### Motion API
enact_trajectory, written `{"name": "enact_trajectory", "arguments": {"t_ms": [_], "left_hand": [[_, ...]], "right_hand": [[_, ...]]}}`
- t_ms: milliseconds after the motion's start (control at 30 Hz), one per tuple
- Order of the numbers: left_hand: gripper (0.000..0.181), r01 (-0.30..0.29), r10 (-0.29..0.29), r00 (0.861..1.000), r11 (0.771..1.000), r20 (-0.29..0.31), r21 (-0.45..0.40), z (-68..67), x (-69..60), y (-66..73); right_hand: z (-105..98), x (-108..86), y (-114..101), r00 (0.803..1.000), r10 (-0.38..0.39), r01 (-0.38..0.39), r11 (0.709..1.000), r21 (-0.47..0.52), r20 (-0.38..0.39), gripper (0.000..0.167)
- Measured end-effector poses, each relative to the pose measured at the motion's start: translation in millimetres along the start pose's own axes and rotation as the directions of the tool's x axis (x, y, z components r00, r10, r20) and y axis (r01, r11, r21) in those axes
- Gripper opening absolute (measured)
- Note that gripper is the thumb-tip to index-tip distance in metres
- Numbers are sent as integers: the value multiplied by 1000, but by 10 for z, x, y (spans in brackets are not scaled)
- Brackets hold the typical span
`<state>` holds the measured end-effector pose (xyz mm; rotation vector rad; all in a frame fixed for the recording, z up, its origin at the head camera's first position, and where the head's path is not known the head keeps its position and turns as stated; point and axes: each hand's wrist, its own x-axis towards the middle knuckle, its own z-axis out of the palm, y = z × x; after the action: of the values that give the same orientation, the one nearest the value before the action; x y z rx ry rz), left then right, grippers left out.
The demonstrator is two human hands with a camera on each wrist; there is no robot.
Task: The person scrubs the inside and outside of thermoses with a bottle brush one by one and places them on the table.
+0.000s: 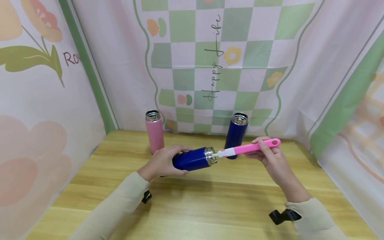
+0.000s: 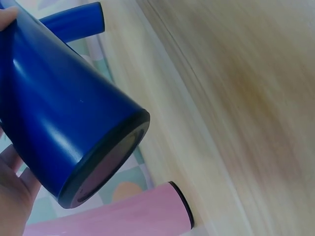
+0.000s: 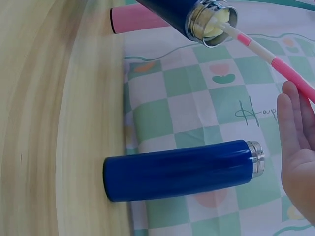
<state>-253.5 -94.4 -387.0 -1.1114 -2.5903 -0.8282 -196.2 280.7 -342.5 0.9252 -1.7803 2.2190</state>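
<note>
My left hand [image 1: 168, 160] grips a dark blue bottle [image 1: 192, 159] around its base end, holding it tilted nearly sideways above the table, its steel mouth toward the right. Between the thumb and fingers of my right hand [image 1: 271, 160] is the pink handle of a bottle brush [image 1: 255, 147]. The brush's white neck runs into the bottle's mouth. Inside the mouth, a pale yellow sponge head [image 3: 214, 27] shows in the right wrist view. The left wrist view shows the held bottle's black-rimmed bottom [image 2: 110, 162].
An uncapped pink bottle [image 1: 155, 135] stands at the back left of the wooden table [image 1: 192, 210]. Behind my right hand stands a second uncapped blue bottle [image 1: 236, 135]. A patterned curtain [image 1: 207, 66] hangs along the table's back edge.
</note>
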Motion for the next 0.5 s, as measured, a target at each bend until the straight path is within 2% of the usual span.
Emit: {"name": "enact_trajectory", "arguments": {"t_ms": [267,500], "left_hand": [[74,1,-2,1000,1000,31,16,-5,-22,-45],[74,-9,9,999,1000,35,24,-11,-36,-54]], "right_hand": [[-84,-42,-29,1000,-1,2,999,35,-28,29],[-188,-64,-80,999,-6,10,997,81,-48,31]]}}
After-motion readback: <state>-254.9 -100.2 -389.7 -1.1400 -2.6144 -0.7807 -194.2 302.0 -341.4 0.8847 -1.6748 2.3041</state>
